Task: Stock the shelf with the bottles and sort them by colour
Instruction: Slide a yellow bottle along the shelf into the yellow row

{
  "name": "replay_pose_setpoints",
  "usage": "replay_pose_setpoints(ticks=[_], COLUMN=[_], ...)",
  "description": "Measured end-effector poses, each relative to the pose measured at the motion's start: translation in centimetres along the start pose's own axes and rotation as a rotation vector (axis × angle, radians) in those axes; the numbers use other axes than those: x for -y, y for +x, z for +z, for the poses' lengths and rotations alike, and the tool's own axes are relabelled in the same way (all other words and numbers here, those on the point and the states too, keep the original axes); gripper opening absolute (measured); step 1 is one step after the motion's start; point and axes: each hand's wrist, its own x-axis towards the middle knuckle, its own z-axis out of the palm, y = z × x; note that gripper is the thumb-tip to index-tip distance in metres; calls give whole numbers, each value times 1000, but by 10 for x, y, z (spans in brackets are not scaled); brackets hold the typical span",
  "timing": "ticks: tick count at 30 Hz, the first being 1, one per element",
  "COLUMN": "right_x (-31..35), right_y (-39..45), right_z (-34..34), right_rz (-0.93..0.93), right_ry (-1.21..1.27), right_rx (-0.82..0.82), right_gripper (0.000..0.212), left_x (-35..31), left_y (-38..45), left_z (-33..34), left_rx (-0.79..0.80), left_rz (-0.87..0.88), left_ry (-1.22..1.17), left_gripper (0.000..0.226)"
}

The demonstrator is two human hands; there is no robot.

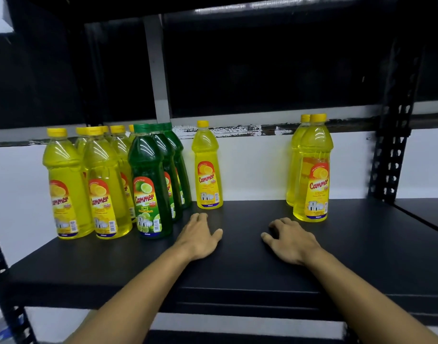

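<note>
On the black shelf [237, 259] stand several yellow bottles [66, 184] in rows at the left. Three green bottles [148, 184] form a row right beside them. One yellow bottle [208, 167] stands alone near the back wall. Two more yellow bottles [313, 170] stand one behind the other at the right. My left hand [200, 237] lies flat on the shelf, just in front of the lone yellow bottle and right of the green row, holding nothing. My right hand [289, 239] rests on the shelf with fingers bent, left of the right-hand pair, empty.
A black shelf board [237, 11] runs overhead. Perforated black uprights stand at the right [389, 155] and at the lower left [4, 294]. A white wall lies behind the bottles. Another black shelf [426, 212] adjoins at the right.
</note>
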Motion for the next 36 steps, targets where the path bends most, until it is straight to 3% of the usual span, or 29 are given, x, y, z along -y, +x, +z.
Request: replay_pose_setpoints(ticks=[6, 11, 15, 18, 21, 23, 30, 36], right_x=[-1, -5, -5, -9, -20, -29, -46, -33], right_y=[-6, -8, -5, 10, 35, 50, 54, 31], right_z=[-4, -6, -22, -42, -54, -57, -38, -40], right_rz=[-24, -12, 113, 298, 458, 487, 455, 458], right_ry=[50, 176, 242, 294, 452, 517, 372, 352], right_rx=[-38, -140, -482, -696, -621, -542, -546, -529], right_gripper=[39, 32, 35, 65, 103, 116, 102, 115], left_x=[25, 31, 28, 30, 32, 33, 32, 30], left_y=[-33, -42, -44, -41, -39, -40, -37, -38], left_z=[-22, -27, -25, -23, -21, -20, -20, -21], left_rx=[169, 176, 153, 137, 127, 117, 71, 70], left_rz=[63, 70, 59, 56, 50, 53, 57, 54], left_ry=[205, 208, 200, 184, 166, 159, 129, 129], left_gripper=[66, 63, 61, 62, 61, 61, 58, 58])
